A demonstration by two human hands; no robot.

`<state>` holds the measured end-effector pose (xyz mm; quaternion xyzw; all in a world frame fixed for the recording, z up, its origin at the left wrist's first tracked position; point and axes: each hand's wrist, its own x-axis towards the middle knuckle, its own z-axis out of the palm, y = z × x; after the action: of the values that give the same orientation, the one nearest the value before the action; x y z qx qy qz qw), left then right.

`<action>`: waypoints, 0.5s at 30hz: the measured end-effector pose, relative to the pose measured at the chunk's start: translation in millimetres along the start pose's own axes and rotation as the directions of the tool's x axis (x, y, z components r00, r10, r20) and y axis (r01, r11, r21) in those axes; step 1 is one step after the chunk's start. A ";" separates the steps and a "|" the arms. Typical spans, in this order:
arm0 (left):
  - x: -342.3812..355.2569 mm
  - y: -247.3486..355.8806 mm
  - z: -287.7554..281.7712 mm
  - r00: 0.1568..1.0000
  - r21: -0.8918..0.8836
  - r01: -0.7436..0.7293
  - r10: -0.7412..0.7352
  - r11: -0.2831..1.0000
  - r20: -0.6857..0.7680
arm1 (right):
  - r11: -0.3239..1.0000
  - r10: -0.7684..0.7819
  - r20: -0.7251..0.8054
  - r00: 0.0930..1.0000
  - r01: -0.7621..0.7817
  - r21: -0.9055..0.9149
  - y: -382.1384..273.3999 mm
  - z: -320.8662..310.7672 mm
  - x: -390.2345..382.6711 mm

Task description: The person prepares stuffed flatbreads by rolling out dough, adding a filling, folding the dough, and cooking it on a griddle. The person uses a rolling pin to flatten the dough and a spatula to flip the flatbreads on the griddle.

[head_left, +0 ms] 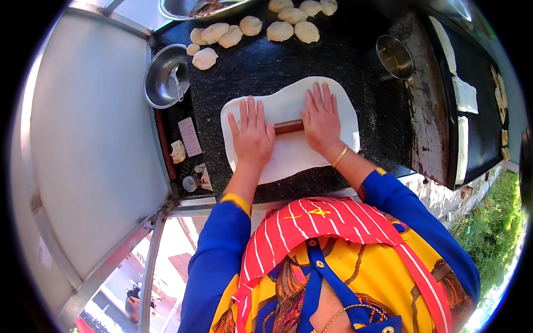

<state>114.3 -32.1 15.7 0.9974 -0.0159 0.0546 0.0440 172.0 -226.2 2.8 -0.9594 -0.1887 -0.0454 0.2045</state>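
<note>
A wide, thin sheet of dough (294, 158) lies on the black stone worktop, its outline uneven and rounded. Across its middle runs a brown wooden rolling pin (289, 127), visible only between my hands. My left hand (252, 133) presses flat over the pin's left end, fingers stretched toward the far edge of the sheet. Over the right end lies my right hand (323, 122), also flat with fingers extended, a gold bangle at the wrist. Both palms hide the pin's ends.
Several dough balls (280, 31) sit at the far side. A steel bowl with a spoon (165, 77) stands left; a steel pot of yellowish liquid (394, 57) stands right. Beyond it, a black griddle (482, 133) carries flat dough pieces (464, 95). A filling bowl (202, 10) is at the top.
</note>
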 end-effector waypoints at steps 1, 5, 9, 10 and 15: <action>25.4 -4.8 -0.4 1.000 0.052 0.010 -0.009 0.999 -0.021 | 0.999 0.012 -0.057 0.998 -0.014 -0.035 2.1 10.4 23.4; 113.8 -33.7 6.6 0.978 0.102 0.062 -0.040 0.993 -0.206 | 0.994 -0.063 -0.233 0.970 0.040 -0.098 10.3 25.8 125.7; 115.5 -35.4 11.9 0.981 0.066 0.093 -0.081 0.993 -0.175 | 0.994 -0.066 -0.218 0.974 0.046 -0.095 10.4 24.2 128.7; 101.5 -28.0 5.4 0.990 0.071 0.083 -0.074 0.994 -0.120 | 0.997 -0.062 -0.151 0.987 0.053 -0.064 10.2 21.4 109.8; 6.2 -18.3 -6.7 0.999 -0.108 -0.010 0.007 0.994 -0.031 | 0.999 -0.041 0.158 0.987 0.044 -0.013 10.0 -4.3 17.9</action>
<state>120.4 -13.5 21.4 0.9925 -0.0225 0.0692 0.0980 192.4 -230.2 5.9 -0.9574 -0.2243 0.0247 0.1802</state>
